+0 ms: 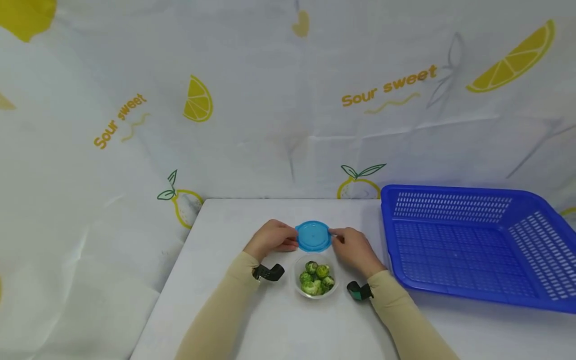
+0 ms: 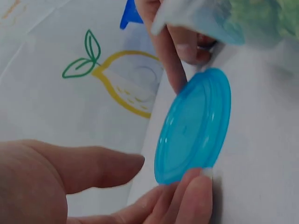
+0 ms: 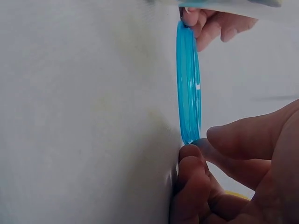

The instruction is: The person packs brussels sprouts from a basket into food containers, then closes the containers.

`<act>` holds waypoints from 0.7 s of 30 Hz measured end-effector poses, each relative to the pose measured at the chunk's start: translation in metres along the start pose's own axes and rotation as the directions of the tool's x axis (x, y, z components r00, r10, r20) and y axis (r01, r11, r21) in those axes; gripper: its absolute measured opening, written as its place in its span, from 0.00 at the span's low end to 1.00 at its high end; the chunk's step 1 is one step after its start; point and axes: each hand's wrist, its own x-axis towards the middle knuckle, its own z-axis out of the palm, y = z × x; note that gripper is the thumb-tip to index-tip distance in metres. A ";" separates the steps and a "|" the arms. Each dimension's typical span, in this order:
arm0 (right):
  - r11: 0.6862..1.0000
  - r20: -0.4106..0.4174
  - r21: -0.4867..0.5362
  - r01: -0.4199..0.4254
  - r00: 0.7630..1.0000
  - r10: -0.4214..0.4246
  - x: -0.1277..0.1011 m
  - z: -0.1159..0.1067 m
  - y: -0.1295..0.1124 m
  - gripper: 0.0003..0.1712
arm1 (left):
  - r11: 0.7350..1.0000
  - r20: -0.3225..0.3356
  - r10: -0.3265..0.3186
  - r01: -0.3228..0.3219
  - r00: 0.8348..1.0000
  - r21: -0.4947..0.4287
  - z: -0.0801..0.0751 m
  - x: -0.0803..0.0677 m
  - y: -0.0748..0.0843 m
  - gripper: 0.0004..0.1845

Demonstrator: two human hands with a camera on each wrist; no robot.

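A round translucent blue lid (image 1: 313, 236) lies flat on the white table (image 1: 225, 310), just behind a clear bowl (image 1: 316, 282) of green sprouts. My left hand (image 1: 271, 239) pinches the lid's left edge and my right hand (image 1: 355, 248) pinches its right edge. In the left wrist view the blue lid (image 2: 194, 126) shows its face, with my left fingertips (image 2: 194, 189) on its near rim and right-hand fingers (image 2: 163, 56) at the far rim. The right wrist view shows the lid (image 3: 188, 81) edge-on, my thumb and fingers (image 3: 205, 154) pinching its rim.
A large blue perforated basket (image 1: 472, 240) stands on the table to the right. A white lemon-print cloth (image 1: 270, 100) hangs behind and drapes at the left. Black wrist straps (image 1: 269, 272) sit on both beige sleeves.
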 end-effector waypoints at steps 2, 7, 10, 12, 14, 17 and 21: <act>1.000 -0.007 0.000 0.002 1.000 -0.002 -0.001 0.000 -0.002 0.24 | 1.000 -0.022 -0.021 0.021 1.000 -0.008 0.004 -0.001 0.004 0.17; 1.000 -0.019 0.008 0.011 1.000 -0.010 -0.002 0.001 -0.006 0.22 | 0.996 -0.066 -0.085 0.083 0.994 -0.029 0.007 -0.002 0.008 0.15; 1.000 -0.033 0.010 0.009 0.999 -0.009 -0.002 0.003 -0.007 0.21 | 0.992 -0.080 -0.123 0.119 0.989 -0.048 0.006 -0.003 0.008 0.20; 1.000 -0.052 0.003 0.009 0.999 -0.009 -0.003 0.003 -0.008 0.20 | 0.990 -0.082 -0.132 0.126 0.988 -0.069 0.005 -0.004 0.007 0.26; 1.000 -0.068 0.011 -0.001 0.998 0.002 -0.004 0.003 -0.009 0.20 | 0.988 -0.077 -0.127 0.120 0.989 -0.097 0.004 -0.006 0.007 0.31; 0.999 -0.085 0.035 -0.009 0.996 0.012 -0.007 0.001 -0.011 0.21 | 0.989 -0.065 -0.090 0.081 0.994 -0.123 0.004 -0.009 0.009 0.32; 0.999 -0.113 0.042 0.008 0.994 -0.003 -0.013 -0.006 -0.018 0.22 | 0.994 -0.067 -0.003 -0.004 0.998 -0.107 0.005 -0.014 0.014 0.25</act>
